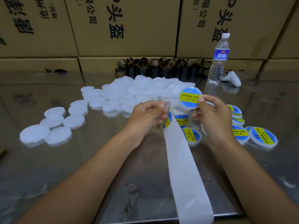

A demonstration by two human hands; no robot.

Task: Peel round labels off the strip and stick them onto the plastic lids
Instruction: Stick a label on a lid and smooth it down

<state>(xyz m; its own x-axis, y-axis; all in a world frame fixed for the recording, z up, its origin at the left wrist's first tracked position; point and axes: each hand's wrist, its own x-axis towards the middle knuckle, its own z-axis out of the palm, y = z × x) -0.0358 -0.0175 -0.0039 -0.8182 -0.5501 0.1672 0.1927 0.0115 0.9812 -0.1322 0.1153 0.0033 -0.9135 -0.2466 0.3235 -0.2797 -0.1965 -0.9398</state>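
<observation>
Cardboard boxes (129,26) with black print wall off the back of a shiny steel table (80,159). Across the far middle of the table lies a heap of plain white lids (142,89), with a looser scatter of the same lids (55,125) trailing off to the left. A long white strip (184,175) runs from the near edge up the middle to the hands. To the right of it lie the labelled lids (262,137) – blue and yellow faces up, some overlapping. A row of brown cores (161,67) stands against the boxes behind the heap. A water bottle (218,62) stands upright to their right, with a white controller (231,78) just beside it.

The left hand (148,113) has its fingers curled and pinches the top end of the strip, where one label (168,121) shows just below the fingers. The right hand (213,115) pinches a labelled lid (191,98) by its edge between thumb and fingers – the lid is raised off the table, face towards the camera, in front of the heap.
</observation>
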